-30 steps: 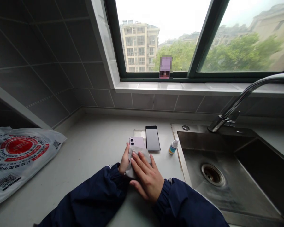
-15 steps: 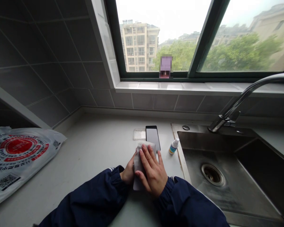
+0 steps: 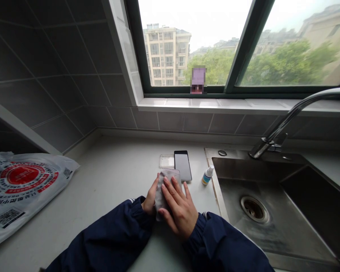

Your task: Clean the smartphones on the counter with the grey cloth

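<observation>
My left hand [image 3: 149, 199] is closed around the left edge of a phone [image 3: 176, 172], tilted above the counter. Only a strip of the phone shows at its top; the rest is covered. Over its face lies a thin grey cloth [image 3: 160, 190]. My right hand [image 3: 183, 213] presses the cloth down, its fingers long and slightly apart on top. Just beyond my hands, a second phone [image 3: 183, 164] with a pale screen lies on the counter. Beside it is a clear case [image 3: 166, 161]. To the right stands a small white-capped bottle [image 3: 207, 175] with a blue and yellow label.
A steel sink [image 3: 268, 189] with a drain takes up the right side, under a curved chrome faucet [image 3: 283, 120]. On the left, a white plastic bag [image 3: 45, 172] with red print rests on the pale counter [image 3: 107, 173]. A window ledge [image 3: 229, 105] runs along the back.
My right hand and the cloth have slid down and a little left over the phone. The phone's top edge now shows, while its lower end is covered.
</observation>
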